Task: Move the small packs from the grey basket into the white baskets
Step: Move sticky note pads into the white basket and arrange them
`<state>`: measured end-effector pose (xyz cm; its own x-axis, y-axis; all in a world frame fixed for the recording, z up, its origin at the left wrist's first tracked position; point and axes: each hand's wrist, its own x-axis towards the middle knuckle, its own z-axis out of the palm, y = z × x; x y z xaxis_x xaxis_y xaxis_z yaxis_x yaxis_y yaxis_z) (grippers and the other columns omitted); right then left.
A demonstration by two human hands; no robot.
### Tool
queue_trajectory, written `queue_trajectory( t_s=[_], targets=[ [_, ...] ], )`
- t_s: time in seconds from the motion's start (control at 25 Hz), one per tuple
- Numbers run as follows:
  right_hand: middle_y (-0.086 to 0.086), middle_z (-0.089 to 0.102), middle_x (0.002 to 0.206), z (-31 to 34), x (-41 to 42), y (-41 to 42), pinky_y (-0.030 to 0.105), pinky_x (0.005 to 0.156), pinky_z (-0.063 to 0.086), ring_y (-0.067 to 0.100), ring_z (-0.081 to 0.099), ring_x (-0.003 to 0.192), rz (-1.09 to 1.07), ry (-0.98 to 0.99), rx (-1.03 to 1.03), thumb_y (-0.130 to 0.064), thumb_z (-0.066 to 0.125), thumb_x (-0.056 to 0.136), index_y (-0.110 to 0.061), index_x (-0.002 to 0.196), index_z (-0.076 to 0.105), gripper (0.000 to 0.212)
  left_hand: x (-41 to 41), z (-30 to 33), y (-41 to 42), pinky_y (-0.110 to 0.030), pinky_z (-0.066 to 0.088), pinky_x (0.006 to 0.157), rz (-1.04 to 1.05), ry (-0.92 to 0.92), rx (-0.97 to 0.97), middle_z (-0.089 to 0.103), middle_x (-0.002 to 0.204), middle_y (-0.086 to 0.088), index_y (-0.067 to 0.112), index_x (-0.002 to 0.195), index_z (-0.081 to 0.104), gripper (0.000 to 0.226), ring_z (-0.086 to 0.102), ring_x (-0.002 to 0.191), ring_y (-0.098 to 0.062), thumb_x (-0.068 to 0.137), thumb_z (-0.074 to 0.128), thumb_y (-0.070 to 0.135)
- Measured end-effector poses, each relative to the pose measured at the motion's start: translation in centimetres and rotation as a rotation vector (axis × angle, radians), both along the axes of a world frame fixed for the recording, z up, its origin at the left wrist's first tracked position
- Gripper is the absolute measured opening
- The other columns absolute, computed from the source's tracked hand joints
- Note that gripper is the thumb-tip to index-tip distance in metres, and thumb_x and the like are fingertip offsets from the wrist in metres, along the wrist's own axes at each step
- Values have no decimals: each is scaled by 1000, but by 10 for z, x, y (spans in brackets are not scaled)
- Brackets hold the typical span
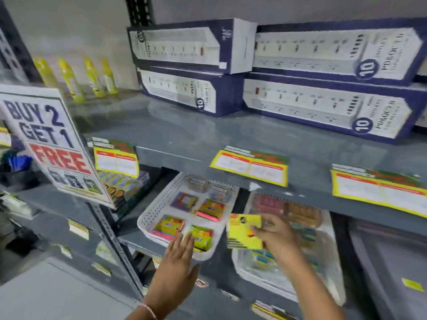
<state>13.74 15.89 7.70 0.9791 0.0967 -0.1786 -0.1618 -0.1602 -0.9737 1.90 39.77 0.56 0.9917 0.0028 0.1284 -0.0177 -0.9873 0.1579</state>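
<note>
Two white perforated baskets sit side by side on a grey shelf. The left white basket [151, 213] holds several small colourful packs. My left hand [178, 257] lies flat and open at its front edge, fingertips on a green and yellow pack [201, 236]. My right hand [275, 234] grips a yellow pack [242, 232] in the air between the two baskets. The right white basket [261, 280] also holds several packs, partly hidden by my right arm. The grey basket is out of view.
The upper shelf [184, 130] overhangs the baskets and carries stacked blue and white power strip boxes [323, 72] and yellow bottles [71, 77]. A "Buy 2 Get 1 Free" sign [53, 144] juts out at left. Yellow price tags [249, 167] hang on the shelf edge.
</note>
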Motion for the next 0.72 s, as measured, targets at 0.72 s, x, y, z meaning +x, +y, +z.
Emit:
queue_trajectory(
  t_s=[0.72],
  targets=[
    [19,61,125,-44,25,196,36,96,47,32,56,120,168,81,-1169,0,50,89,-2,129,46,41,18,-37,40,-44,18,110,-214,-334,61,74,108,-9,5,105,75,45,71,98,-28,73,46,18]
  ],
)
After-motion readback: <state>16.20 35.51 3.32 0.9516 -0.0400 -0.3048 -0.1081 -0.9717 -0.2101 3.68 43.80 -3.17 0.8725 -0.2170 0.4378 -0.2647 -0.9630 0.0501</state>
